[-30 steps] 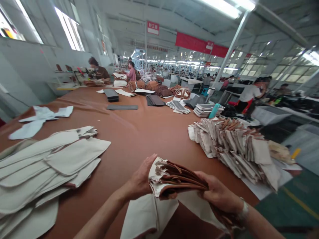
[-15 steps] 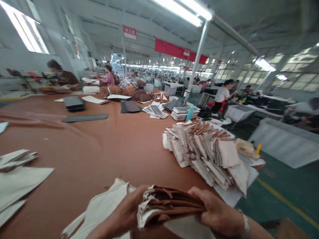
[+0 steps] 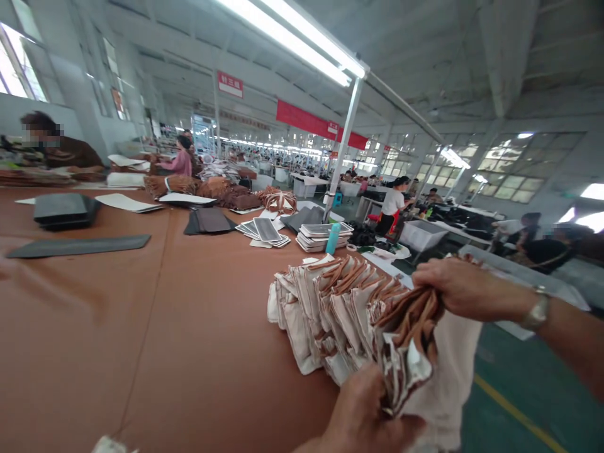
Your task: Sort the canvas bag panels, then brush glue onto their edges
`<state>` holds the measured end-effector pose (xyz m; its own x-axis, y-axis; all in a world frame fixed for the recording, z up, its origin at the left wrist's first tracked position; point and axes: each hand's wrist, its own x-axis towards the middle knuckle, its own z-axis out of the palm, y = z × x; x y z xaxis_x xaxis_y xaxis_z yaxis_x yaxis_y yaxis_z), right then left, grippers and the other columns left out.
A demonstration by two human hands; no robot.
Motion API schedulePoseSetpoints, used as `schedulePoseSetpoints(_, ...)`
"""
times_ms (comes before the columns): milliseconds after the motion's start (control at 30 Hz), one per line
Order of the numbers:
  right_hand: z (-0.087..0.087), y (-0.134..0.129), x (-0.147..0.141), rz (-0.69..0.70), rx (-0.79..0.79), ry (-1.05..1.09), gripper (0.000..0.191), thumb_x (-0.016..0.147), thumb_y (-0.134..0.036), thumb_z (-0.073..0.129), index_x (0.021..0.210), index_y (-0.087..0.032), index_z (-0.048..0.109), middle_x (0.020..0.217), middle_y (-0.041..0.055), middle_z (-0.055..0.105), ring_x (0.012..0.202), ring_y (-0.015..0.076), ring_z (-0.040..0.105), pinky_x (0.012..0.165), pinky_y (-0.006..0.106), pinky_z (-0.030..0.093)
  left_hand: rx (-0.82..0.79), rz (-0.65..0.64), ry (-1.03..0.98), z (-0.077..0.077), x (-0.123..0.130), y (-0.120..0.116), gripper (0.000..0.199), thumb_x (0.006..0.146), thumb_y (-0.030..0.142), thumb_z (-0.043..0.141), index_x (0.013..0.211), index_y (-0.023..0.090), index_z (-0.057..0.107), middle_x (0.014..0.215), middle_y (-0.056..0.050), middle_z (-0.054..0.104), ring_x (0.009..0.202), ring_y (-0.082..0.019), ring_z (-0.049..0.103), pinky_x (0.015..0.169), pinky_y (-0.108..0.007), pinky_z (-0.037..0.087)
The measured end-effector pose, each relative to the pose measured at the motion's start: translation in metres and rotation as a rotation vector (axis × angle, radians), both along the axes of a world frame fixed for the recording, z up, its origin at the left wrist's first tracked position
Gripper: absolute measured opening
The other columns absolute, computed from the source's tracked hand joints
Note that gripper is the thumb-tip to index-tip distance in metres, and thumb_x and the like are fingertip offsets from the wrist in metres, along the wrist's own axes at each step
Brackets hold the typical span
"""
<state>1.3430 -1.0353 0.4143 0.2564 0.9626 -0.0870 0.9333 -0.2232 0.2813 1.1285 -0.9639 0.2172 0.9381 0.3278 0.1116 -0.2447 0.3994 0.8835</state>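
Observation:
A bundle of cream cloth pieces with brown edges (image 3: 409, 343) is held between my two hands at the end of a long row of similar pieces. My right hand (image 3: 453, 286), with a watch (image 3: 538, 308) on its wrist, is closed on the bundle's upper brown edges. Lower down, my left hand (image 3: 365, 412) grips the near end, its fingers partly hidden by the cloth. Pale fabric hangs below the bundle on the right. The row of stacked cloth pieces (image 3: 306, 314) leans along the table's right side, directly left of the bundle.
The brown-covered table (image 3: 212, 340) spreads to the left. Towards its far side lie dark panels (image 3: 66, 211), a long dark strip (image 3: 80, 245), white-edged panels (image 3: 267, 231) and a turquoise bottle (image 3: 333, 239). Co-workers, including a person in pink (image 3: 182, 157), sit or stand farther back.
Both hands have carried the bundle from the table's front to the right, against the end of the row, and tilted it. The view has swung right.

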Motion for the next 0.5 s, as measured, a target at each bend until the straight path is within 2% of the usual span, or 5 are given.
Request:
schedulePoseSetpoints(67,0.015,0.017,0.022,-0.010,0.011,-0.071,0.016,0.074,-0.010,0.054,0.074,-0.024,0.063,0.083,0.0064,0.063,0.079,0.0192,0.058,0.071,0.033,0.037,0.060,0.026,-0.104,0.017,0.027,-0.002,0.039,0.066,0.038,0.081,0.097,0.019,0.071,0.094,-0.008,0.067,0.089,-0.026,0.061,0.078,-0.029,0.050)
schedulePoseSetpoints(167,0.026,0.050,0.048,-0.014,0.035,-0.102,0.015,0.073,-0.011,0.055,0.074,-0.023,0.064,0.083,0.0072,0.062,0.076,0.0209,0.057,0.070,0.035,0.037,-0.027,0.094,-0.167,0.036,0.055,0.009,0.030,0.071,0.037,0.077,0.091,0.017,0.070,0.086,-0.007,0.067,0.081,-0.021,0.060,0.074,-0.028,0.049)
schedulePoseSetpoints(267,0.020,0.098,0.068,-0.017,0.070,-0.115,0.016,0.074,-0.010,0.055,0.076,-0.022,0.066,0.085,0.0084,0.063,0.081,0.0232,0.057,0.078,0.040,0.040,-0.082,0.154,-0.159,0.037,0.076,0.037,0.024,0.073,0.031,0.074,0.091,0.016,0.069,0.082,-0.006,0.066,0.075,-0.019,0.059,0.071,-0.027,0.048)
schedulePoseSetpoints(367,-0.017,0.154,0.079,-0.062,0.173,-0.105,0.020,0.079,-0.018,0.057,0.095,-0.025,0.068,0.104,0.0100,0.064,0.102,0.0283,0.056,0.093,0.047,0.038,-0.009,0.405,0.064,0.015,0.092,0.078,0.024,0.074,0.030,0.071,0.093,0.016,0.068,0.082,-0.006,0.066,0.076,-0.021,0.060,0.072,-0.029,0.048)
schedulePoseSetpoints(500,-0.119,0.194,0.078,-0.251,0.389,-0.085,0.052,0.091,-0.045,0.048,0.139,-0.026,0.044,0.140,0.0158,0.046,0.128,0.0371,0.040,0.098,0.059,0.036,0.090,0.723,0.304,-0.048,0.078,0.124,0.041,0.065,0.023,0.078,0.104,0.016,0.065,0.101,-0.012,0.065,0.099,-0.029,0.058,0.086,-0.033,0.047)
